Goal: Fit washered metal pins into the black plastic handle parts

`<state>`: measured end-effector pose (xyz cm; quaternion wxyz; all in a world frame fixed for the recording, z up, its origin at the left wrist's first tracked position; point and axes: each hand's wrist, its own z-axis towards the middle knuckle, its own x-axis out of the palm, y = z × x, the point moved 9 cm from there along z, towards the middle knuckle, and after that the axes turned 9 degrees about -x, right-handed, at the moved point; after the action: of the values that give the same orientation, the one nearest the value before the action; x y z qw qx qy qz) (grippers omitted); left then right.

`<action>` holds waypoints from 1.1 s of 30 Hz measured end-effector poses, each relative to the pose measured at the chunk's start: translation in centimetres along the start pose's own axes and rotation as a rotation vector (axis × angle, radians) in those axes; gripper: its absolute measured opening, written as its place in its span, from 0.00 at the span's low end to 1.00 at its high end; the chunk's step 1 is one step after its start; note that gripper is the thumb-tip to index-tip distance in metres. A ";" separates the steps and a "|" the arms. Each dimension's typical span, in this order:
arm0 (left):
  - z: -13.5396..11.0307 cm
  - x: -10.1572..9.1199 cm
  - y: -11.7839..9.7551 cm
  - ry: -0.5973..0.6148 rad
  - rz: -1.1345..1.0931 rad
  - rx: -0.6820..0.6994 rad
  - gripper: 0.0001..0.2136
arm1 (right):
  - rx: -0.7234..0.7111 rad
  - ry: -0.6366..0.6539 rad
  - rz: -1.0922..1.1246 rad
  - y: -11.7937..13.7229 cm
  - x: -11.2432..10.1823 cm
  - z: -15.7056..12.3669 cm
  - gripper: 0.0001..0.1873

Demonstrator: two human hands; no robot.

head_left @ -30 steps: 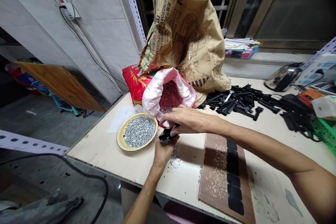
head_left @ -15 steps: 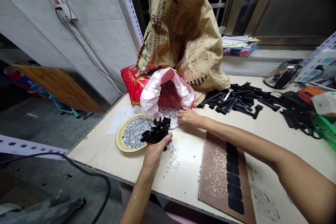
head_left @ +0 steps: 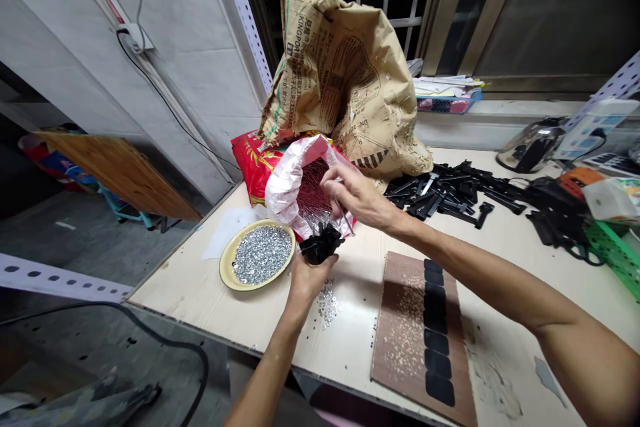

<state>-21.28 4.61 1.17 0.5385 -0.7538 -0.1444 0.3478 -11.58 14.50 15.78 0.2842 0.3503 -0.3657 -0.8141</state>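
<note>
My left hand (head_left: pixel 306 278) is closed round a bunch of black plastic parts (head_left: pixel 320 243), held upright just above the table. My right hand (head_left: pixel 356 197) hovers over that bunch with its fingers pinched on a thin metal pin (head_left: pixel 345 219), in front of the mouth of a pink-lined bag full of pins (head_left: pixel 300 185). A yellow plate (head_left: pixel 229 273) heaped with small silver nuts sits to the left of my left hand. A little scatter of loose nuts (head_left: pixel 327 299) lies on the table right below my left hand.
A tall brown paper sack (head_left: pixel 345 80) and a red bag (head_left: pixel 253 157) stand behind. A pile of black plastic parts (head_left: pixel 450 190) spreads to the right, with a kettle (head_left: pixel 530 143) and green basket (head_left: pixel 617 247) beyond. A brown board with black pads (head_left: pixel 420 330) lies near the front edge.
My right hand has lifted from the bag's mouth with a pin and come over the bunch. My left hand turned the black parts upright and drew them slightly right.
</note>
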 end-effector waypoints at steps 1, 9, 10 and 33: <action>0.1 0.2 -0.2 0.002 0.037 0.015 0.11 | 0.023 0.144 -0.045 0.3 1.2 -0.2 0.10; -0.3 1.0 -1.1 -0.050 0.265 0.067 0.09 | -0.049 0.651 -0.633 1.3 3.5 -0.6 0.13; -0.4 1.1 -1.2 -0.043 0.275 0.074 0.08 | -0.056 0.690 -0.651 1.3 3.7 -0.5 0.11; -1.4 1.4 -1.8 0.274 -0.352 -0.030 0.17 | 0.051 -0.120 -0.400 0.9 -3.1 -4.0 0.18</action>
<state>-19.05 5.17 2.56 0.5942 -0.7651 -0.2043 0.1404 -6.42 14.60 15.64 0.0856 0.3741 -0.3255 -0.8642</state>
